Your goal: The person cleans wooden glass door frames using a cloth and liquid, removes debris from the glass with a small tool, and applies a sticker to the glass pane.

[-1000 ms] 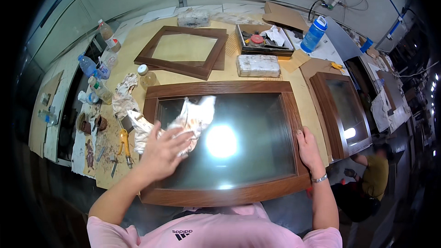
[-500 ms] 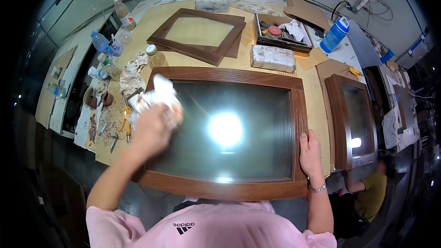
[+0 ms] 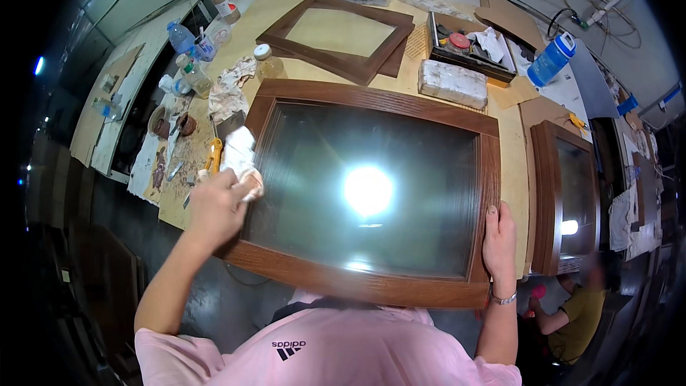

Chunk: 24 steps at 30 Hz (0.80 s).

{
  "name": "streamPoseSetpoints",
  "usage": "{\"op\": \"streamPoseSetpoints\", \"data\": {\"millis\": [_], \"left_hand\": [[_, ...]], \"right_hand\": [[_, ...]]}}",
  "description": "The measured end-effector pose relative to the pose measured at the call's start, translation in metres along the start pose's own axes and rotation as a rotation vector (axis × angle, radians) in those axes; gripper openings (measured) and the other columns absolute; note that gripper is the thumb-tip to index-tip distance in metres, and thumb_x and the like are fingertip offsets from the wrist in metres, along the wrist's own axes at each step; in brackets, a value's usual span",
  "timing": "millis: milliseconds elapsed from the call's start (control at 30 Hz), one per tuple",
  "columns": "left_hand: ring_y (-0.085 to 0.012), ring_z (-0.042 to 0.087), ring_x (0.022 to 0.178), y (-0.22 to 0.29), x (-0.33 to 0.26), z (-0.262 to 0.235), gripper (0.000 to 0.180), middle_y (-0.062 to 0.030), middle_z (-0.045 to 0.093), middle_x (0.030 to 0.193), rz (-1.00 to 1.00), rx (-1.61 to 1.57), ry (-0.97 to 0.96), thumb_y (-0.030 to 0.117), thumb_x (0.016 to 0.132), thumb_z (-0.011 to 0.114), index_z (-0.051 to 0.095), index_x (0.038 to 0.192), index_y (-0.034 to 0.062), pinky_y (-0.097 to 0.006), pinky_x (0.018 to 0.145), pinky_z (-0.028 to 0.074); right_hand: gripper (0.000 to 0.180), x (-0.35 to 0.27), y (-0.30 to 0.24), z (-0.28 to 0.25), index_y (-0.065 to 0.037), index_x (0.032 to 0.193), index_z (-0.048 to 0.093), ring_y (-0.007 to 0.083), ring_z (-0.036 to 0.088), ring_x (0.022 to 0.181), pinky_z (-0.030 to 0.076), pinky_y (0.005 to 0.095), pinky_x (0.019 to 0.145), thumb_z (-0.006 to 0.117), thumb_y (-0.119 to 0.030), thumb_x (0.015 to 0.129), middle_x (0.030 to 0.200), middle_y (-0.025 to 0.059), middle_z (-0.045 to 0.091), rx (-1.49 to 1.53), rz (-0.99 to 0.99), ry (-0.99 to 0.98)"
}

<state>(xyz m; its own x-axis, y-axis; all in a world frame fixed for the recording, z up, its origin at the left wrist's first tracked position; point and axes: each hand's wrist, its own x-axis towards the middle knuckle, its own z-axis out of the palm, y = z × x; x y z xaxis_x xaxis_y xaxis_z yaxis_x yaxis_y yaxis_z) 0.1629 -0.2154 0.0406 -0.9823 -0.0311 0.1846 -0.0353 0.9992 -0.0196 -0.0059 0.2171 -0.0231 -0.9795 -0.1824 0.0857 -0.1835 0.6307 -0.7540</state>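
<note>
— Where were the hands?
— Right hand (image 3: 499,237) lay flat, steadying the frame (image 3: 371,107) on the desk (image 3: 511,129); left hand (image 3: 214,204) clenched a cloth (image 3: 239,157) at its left rail.
— Risk?
— Overhanging the near edge, it might tip under hard wiping.

Several labelled plastic bottles (image 3: 194,57) cluster at the bench's far left; a blue bottle (image 3: 551,60) with a white cap lies far right. A pale wrapped rectangular block (image 3: 453,83) sits just beyond the large frame.
</note>
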Motion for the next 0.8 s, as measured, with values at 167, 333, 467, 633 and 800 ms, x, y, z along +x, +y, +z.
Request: {"op": "streamPoseSetpoints", "data": {"millis": [167,333,467,633,800], "left_hand": [[-0.0291,0.062,0.072,0.057,-0.015,-0.021,0.030,-0.0088,0.058,0.082,0.272,-0.316,-0.215,0.003,0.070,0.065,0.071,0.098,0.0090,-0.042,0.064,0.051],[-0.0262,0.061,0.074,0.016,-0.020,-0.037,0.039,-0.0050,0.054,0.078,0.255,-0.155,-0.291,0.005,0.069,0.068,0.073,0.107,0.0141,-0.039,0.063,0.049],[-0.0247,0.057,0.086,0.068,0.003,-0.022,0.046,-0.0058,0.054,0.086,0.511,-0.395,-0.336,0.006,0.067,0.070,0.069,0.113,0.0127,-0.039,0.073,0.049],[-0.0234,0.057,0.090,0.061,0.014,-0.018,0.046,-0.0035,0.054,0.086,0.577,-0.476,-0.361,0.004,0.071,0.068,0.072,0.114,0.0203,-0.040,0.073,0.047],[-0.0212,0.057,0.088,0.058,0.003,-0.016,0.063,-0.0012,0.057,0.091,0.575,-0.353,-0.376,0.011,0.064,0.074,0.069,0.125,0.0245,-0.037,0.073,0.040]], "right_hand": [[0.031,0.001,-0.001,0.001,0.005,0.096,0.049,0.0322,0.051,0.059,0.041,0.0439,0.058,0.044,-0.024,0.106,0.066,0.0228,0.050,0.011,-0.022,-0.002],[0.032,0.001,-0.008,-0.003,0.006,0.097,0.049,0.0333,0.052,0.061,0.041,0.0440,0.059,0.043,-0.024,0.106,0.069,0.0239,0.051,-0.026,-0.023,-0.002],[0.032,0.003,-0.002,0.000,0.006,0.097,0.049,0.0376,0.053,0.063,0.042,0.0451,0.060,0.044,-0.024,0.106,0.070,0.0251,0.052,-0.040,-0.021,0.003],[0.030,0.002,-0.006,-0.003,0.007,0.096,0.050,0.0419,0.055,0.066,0.042,0.0471,0.061,0.045,-0.021,0.104,0.071,0.0266,0.054,-0.037,-0.023,0.001],[0.028,0.000,-0.012,0.000,0.006,0.098,0.052,0.0429,0.057,0.064,0.043,0.0480,0.061,0.046,-0.020,0.103,0.071,0.0270,0.056,-0.060,0.029,0.027]]}}
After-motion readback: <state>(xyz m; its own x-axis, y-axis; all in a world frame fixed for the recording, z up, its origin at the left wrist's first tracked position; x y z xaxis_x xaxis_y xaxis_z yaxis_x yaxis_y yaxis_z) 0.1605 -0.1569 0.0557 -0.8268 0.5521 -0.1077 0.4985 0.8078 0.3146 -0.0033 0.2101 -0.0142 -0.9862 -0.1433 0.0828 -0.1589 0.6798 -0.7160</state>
